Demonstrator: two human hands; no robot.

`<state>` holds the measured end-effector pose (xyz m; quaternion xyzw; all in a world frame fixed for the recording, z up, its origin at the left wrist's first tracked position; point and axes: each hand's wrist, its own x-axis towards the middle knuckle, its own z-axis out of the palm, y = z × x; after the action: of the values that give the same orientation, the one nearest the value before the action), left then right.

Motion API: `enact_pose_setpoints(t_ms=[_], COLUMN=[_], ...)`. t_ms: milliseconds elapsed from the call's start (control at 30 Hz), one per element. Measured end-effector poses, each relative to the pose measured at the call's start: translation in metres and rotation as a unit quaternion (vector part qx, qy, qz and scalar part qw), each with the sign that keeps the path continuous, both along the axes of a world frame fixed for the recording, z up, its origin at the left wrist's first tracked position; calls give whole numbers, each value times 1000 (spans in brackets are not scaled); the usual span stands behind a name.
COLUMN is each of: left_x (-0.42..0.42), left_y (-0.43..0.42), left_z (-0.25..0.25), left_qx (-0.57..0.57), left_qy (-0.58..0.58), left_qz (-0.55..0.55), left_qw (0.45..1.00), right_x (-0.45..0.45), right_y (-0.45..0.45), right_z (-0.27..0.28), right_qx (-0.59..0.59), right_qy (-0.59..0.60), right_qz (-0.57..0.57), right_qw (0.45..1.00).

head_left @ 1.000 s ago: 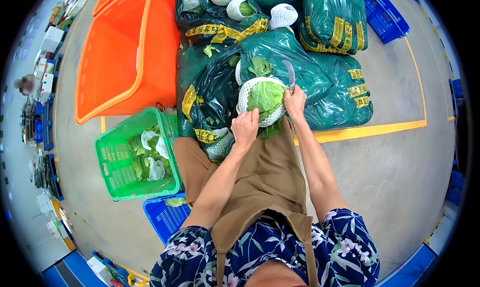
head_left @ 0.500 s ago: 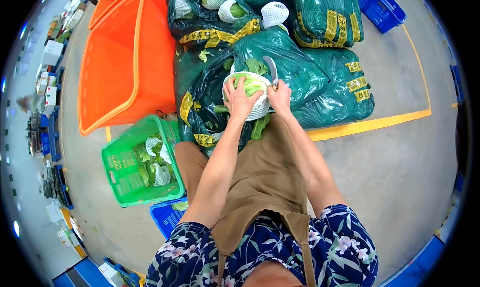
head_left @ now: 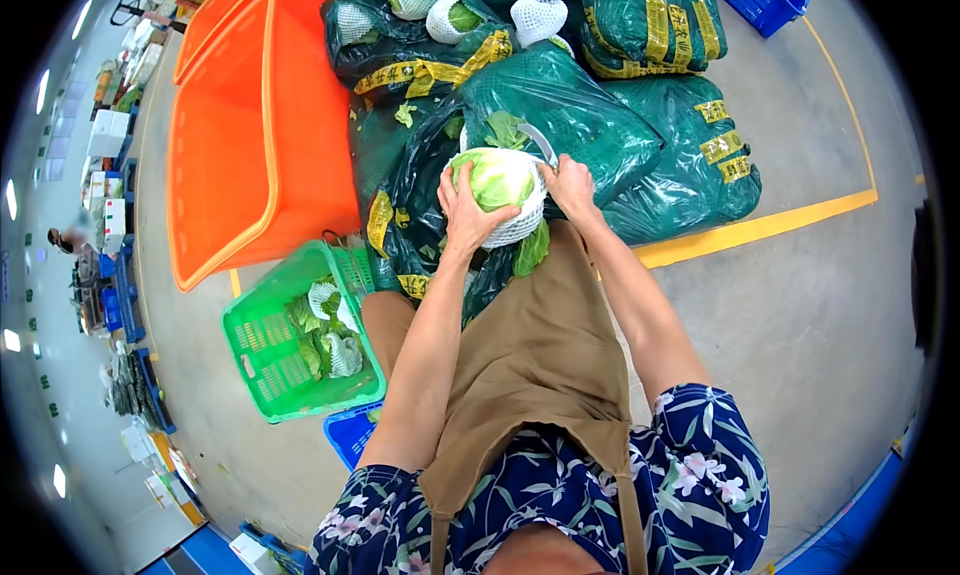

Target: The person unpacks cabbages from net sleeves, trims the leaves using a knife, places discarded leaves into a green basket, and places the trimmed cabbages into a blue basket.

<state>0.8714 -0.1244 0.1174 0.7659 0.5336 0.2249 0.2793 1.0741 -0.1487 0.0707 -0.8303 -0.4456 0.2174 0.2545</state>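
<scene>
A pale green cabbage [head_left: 500, 180] sits in a white foam net [head_left: 520, 227] in front of me, above an opened dark plastic bag [head_left: 425, 175]. My left hand [head_left: 466, 215] grips the cabbage from its left and near side, fingers and thumb spread around it. In my right hand [head_left: 570, 188] is a knife [head_left: 541, 143], its curved blade pointing up and left past the cabbage's far right side. The right thumb is close to the net's edge; whether it touches is unclear. A loose green leaf [head_left: 532, 250] hangs below the net.
Stacked green bags with yellow tape [head_left: 560, 105] lie ahead, with several net-wrapped cabbages [head_left: 455, 20] on top. On the left stand an orange bin [head_left: 225, 145] and a green crate [head_left: 262, 360] holding leaves and foam nets. A blue crate [head_left: 350, 433] is beside my leg.
My left hand has slid from over the cabbage's top to its left side, exposing more of the pale head. The knife blade now leans further left. The view has shifted slightly.
</scene>
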Motion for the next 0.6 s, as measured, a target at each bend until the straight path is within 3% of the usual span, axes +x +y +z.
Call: enact_pose_setpoints(t_ms=[100, 167, 267, 600], left_x=[19, 26, 35, 72], left_y=[-11, -15, -14, -21], left_z=[6, 11, 17, 33], left_qx=[32, 22, 0, -20], left_qy=[30, 37, 56, 146], left_qz=[19, 28, 37, 45], left_qw=[999, 999, 998, 988], right_x=[-13, -25, -37, -13], right_y=[-28, -43, -50, -42], right_z=[66, 46, 32, 27], right_qx=[-19, 85, 26, -61], right_qy=[-35, -117, -74, -118], right_qz=[20, 69, 102, 119], right_qw=[999, 987, 992, 984])
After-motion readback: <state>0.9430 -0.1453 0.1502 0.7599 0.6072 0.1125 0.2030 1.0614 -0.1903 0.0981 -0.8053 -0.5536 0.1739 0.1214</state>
